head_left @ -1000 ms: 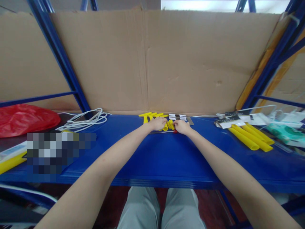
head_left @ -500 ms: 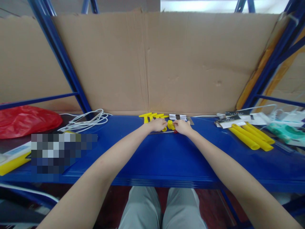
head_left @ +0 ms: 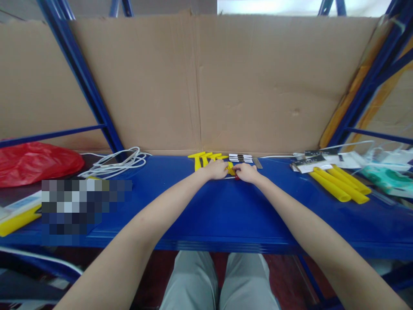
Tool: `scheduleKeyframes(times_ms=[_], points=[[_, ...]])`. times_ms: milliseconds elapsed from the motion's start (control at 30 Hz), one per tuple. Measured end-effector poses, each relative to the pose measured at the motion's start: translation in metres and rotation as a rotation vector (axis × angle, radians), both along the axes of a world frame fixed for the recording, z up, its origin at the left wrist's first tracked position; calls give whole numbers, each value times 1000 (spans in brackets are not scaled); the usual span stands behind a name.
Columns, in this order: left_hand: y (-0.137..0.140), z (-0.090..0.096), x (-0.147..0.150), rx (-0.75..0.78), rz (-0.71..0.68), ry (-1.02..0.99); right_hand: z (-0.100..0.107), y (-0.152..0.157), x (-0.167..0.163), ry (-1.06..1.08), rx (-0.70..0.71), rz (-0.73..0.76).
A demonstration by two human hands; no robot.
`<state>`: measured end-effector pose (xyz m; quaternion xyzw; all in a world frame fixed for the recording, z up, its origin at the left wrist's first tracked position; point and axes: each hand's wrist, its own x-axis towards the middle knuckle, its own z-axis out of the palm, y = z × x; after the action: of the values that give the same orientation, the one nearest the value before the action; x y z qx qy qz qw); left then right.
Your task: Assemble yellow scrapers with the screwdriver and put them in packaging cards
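Observation:
Between my two hands, near the back of the blue shelf (head_left: 206, 211), is a small yellow piece (head_left: 230, 168), its exact kind too small to make out. My left hand (head_left: 218, 169) closes its fingers on the left side of it. From the other side, the fingertips of my right hand (head_left: 245, 172) pinch it. Below the hands lies a thin metal rod with a red end (head_left: 237, 177), partly covered by my right hand. Several yellow T-shaped handles (head_left: 197, 162) lie just behind my left hand. Behind my right hand is a row of white strips with dark middles (head_left: 240, 158).
A small grey flat piece (head_left: 258, 163) lies right of the strips. Several yellow tubes (head_left: 332, 185) and packaging (head_left: 311, 164) are on the right. To the left are a coiled white cable (head_left: 129, 161) and a red bag (head_left: 41, 163). A cardboard sheet (head_left: 258, 86) stands behind.
My left hand has shifted slightly right, closer to my right hand, and covers more of the yellow piece. My right hand stays nearly in place.

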<state>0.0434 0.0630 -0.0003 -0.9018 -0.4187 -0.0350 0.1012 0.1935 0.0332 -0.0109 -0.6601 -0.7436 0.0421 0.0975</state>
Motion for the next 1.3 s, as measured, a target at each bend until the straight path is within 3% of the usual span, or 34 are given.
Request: scheduleKeyframes(times_ms=[333, 600, 767, 900, 1033, 1167, 1300], points=[[-8, 1, 6, 51, -55, 72, -4, 3, 0, -44, 8, 24], [-10, 6, 9, -38, -4, 33, -2, -1, 0, -65, 16, 37], [-8, 24, -8, -179, 32, -89, 2, 0, 7, -7, 43, 0], [-7, 38, -46, -300, 75, -314, 18, 0, 30, 121, 174, -169], [-6, 30, -84, -284, 175, -605, 38, -6, 80, 233, 339, -457], [-4, 11, -106, -233, 387, -876, 42, -19, 137, 197, 353, -800], [-1, 2, -115, -133, 567, -866, 34, -36, 175, 184, 316, -1017]])
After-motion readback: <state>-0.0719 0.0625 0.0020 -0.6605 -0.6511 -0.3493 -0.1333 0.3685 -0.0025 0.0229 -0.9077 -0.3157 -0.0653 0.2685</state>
